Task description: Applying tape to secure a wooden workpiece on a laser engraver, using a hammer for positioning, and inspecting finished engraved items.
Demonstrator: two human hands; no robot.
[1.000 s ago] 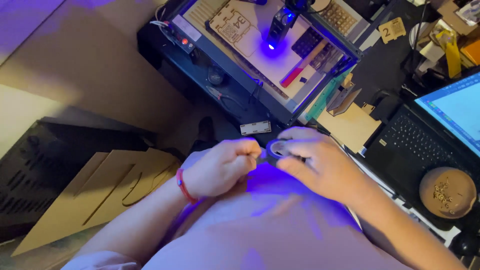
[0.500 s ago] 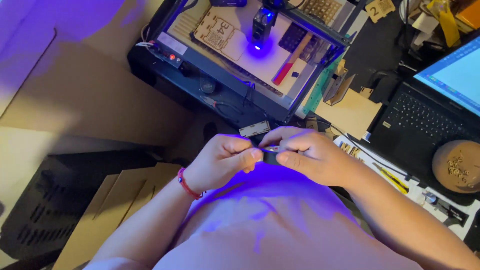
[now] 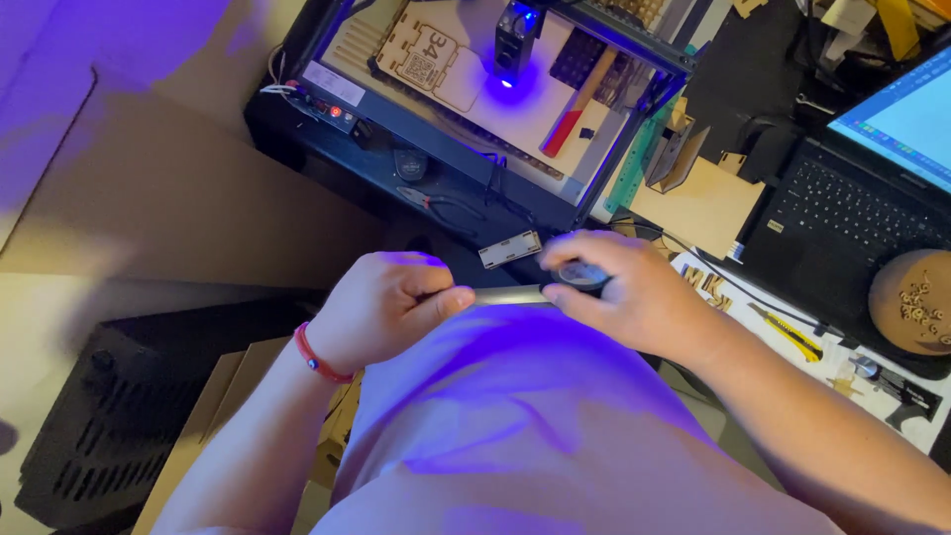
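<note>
Pulled apart, left hand (image 3: pixel 381 307) pinches tape strip (image 3: pixel 510 294); right hand (image 3: pixel 624 287) clasps half-hidden roll (image 3: pixel 580 274).

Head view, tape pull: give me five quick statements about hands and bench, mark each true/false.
1. The right hand holds a roll of tape. True.
2. The left hand pinches the free end of the strip. True.
3. The laptop lid is closed. False: it is open, screen lit.
4. The laser head glows red. False: the glow is blue-violet.
5. A red bracelet sits on the right wrist. False: it is on the left wrist.
</note>
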